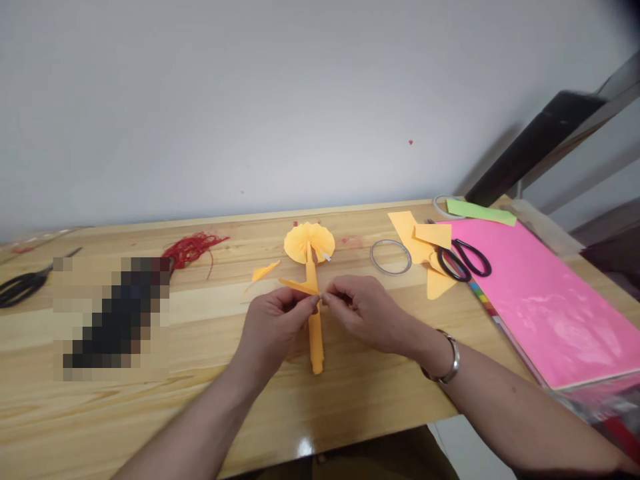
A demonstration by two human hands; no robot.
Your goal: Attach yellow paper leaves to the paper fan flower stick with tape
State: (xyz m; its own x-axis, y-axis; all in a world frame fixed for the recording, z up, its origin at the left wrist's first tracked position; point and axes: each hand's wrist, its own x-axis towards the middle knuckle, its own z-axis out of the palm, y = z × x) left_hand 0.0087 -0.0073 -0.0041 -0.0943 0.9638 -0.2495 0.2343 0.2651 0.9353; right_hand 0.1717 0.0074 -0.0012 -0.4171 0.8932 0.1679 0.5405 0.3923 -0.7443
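Orange paper makes up the flower (300, 241), which lies ahead of the 2 hands; its stem (316, 343) runs back toward the person, passing at the fingertips. The left hand (273, 327) is nearly closed, thumb and finger pinched on the leaf (297, 286) where it meets the stem. The right hand (370, 313) is also pinched closed, its tips right beside the left's; I cannot tell whether they grip anything.

Ahead of the left hand lies 1 orange scrap (265, 271); farther to its left are red thread (193, 251), a blurred dark object (115, 320) and black scissors (23, 289). Just beyond the right hand sits a ring (371, 256). Farther to that hand's right are paper offcuts (434, 236), a 2nd pair of scissors (475, 250), pink paper (545, 300) and a green strip (480, 212).
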